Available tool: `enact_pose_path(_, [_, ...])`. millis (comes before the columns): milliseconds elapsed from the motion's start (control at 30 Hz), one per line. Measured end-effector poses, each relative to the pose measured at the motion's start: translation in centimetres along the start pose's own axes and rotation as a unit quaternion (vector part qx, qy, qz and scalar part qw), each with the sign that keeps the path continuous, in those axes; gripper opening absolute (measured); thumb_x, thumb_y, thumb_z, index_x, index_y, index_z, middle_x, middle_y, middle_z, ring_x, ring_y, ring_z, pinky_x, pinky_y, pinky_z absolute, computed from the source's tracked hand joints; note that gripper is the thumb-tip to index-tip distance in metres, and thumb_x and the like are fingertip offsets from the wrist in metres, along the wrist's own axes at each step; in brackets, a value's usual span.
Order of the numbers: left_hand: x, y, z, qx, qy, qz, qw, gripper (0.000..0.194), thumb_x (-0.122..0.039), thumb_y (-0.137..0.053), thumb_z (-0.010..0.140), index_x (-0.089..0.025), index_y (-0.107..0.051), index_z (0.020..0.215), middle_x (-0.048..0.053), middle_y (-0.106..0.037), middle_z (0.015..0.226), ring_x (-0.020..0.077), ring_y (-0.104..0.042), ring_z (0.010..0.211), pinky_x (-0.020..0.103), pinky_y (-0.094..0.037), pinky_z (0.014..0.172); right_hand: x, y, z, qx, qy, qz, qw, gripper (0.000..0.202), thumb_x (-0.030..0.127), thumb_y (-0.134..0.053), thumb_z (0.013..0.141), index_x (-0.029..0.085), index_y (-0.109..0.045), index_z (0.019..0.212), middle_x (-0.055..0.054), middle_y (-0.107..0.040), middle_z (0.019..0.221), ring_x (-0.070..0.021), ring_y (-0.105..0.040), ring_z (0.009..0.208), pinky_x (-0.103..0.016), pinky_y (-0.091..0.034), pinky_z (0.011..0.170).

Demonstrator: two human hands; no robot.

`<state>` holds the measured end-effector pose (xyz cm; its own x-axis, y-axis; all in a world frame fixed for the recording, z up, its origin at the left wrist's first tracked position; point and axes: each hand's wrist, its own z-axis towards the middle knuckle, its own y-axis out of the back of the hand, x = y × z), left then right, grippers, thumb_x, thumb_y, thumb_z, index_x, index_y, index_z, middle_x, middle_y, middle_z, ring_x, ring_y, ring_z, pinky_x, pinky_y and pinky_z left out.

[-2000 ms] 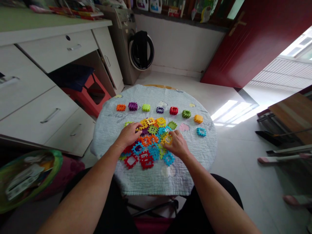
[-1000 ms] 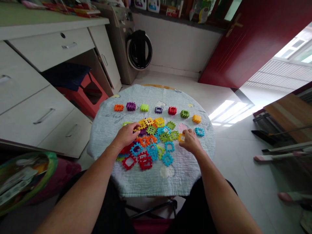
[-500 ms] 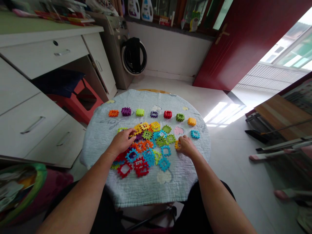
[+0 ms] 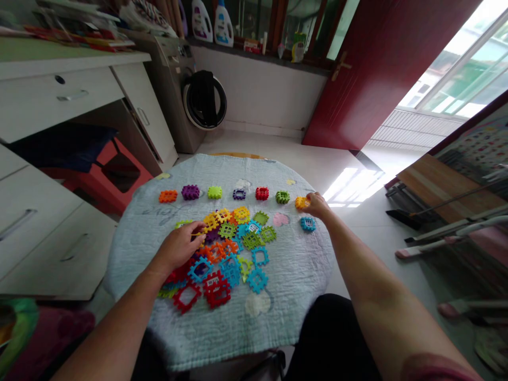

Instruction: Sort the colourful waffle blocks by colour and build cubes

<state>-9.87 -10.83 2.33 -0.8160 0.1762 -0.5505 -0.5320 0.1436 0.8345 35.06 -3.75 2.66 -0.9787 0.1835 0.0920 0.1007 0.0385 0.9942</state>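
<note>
Square toothed plastic building pieces lie in a loose pile (image 4: 222, 264) on a cloth-covered round table, in red, blue, orange, yellow, green and purple. My left hand (image 4: 180, 246) is at the pile's left edge, fingers curled, a bit of yellow piece (image 4: 197, 234) showing at its fingertips. At the right end of the back row, my right hand (image 4: 318, 205) closes on a yellow-orange piece (image 4: 301, 202) at the orange stack; its fingers partly hide the stack. Just in front of that hand sits a blue stack (image 4: 308, 224).
Along the back run small stacks: orange (image 4: 168, 196), purple (image 4: 191, 192), lime (image 4: 215, 192), dark purple (image 4: 239, 194), red (image 4: 262, 193) and green (image 4: 282, 197). The patterned cloth (image 4: 286, 296) covers the table. A red stool (image 4: 103, 174) stands at the left.
My right hand has moved from beside the pile to the orange stack at the back right, taking a yellow piece along. My left hand stays at the pile. The view has shifted.
</note>
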Motion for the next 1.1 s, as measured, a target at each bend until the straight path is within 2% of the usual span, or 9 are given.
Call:
enact_pose_path(200, [0.2,0.2,0.0,0.001,0.013,-0.015,1.000,0.038,-0.042,-0.049,0.076,-0.021,-0.062,0.104,0.007,-0.071,0.107,0.0236,-0.065,0.099,0.033,-0.049,0.088,-0.7,-0.5,3.4,0.033,0.023,-0.033,0.999,0.048,0.032,-0.071,0.064,0.015,-0.060,0.108,-0.010,-0.055,0.106,-0.0207,-0.055,0.096,-0.027,-0.042,0.084])
enact_pose_path(433, [0.7,0.2,-0.1,0.004,0.016,-0.013,1.000,0.038,-0.041,-0.048,0.078,-0.021,-0.062,0.107,0.006,-0.070,0.108,0.0226,-0.065,0.099,0.032,-0.048,0.090,-0.9,-0.9,4.9,0.067,0.035,-0.067,0.995,0.052,0.032,-0.071,0.065,0.015,-0.060,0.112,-0.012,-0.055,0.109,-0.0213,-0.056,0.096,-0.028,-0.042,0.084])
enact_pose_path(633, [0.7,0.1,-0.2,0.001,0.020,-0.015,1.000,0.038,-0.040,-0.049,0.077,-0.021,-0.062,0.107,0.005,-0.070,0.107,0.0228,-0.065,0.098,0.032,-0.049,0.089,-1.1,-0.9,5.1,0.083,0.048,-0.073,0.993,0.056,0.034,-0.073,0.063,0.013,-0.060,0.113,-0.013,-0.057,0.109,-0.0228,-0.056,0.097,-0.029,-0.042,0.085])
enact_pose_path(900, [0.4,0.2,-0.2,0.013,0.023,-0.007,1.000,0.038,-0.040,-0.048,0.078,-0.020,-0.061,0.108,0.007,-0.070,0.106,0.0228,-0.065,0.097,0.033,-0.049,0.088,-1.2,-1.3,5.0,0.080,0.039,-0.059,0.994,0.057,0.033,-0.075,0.061,0.015,-0.060,0.114,-0.010,-0.056,0.107,-0.0224,-0.056,0.097,-0.029,-0.043,0.085])
enact_pose_path(1100, [0.1,0.4,-0.2,0.015,0.017,0.000,1.000,0.038,-0.039,-0.047,0.078,-0.019,-0.062,0.106,0.008,-0.070,0.107,0.0235,-0.065,0.098,0.033,-0.049,0.088,-0.4,-0.2,2.7,0.017,0.027,0.008,0.999,0.079,0.032,-0.075,0.064,0.014,-0.044,0.134,-0.018,-0.048,0.124,-0.0306,-0.050,0.112,-0.038,-0.041,0.094])
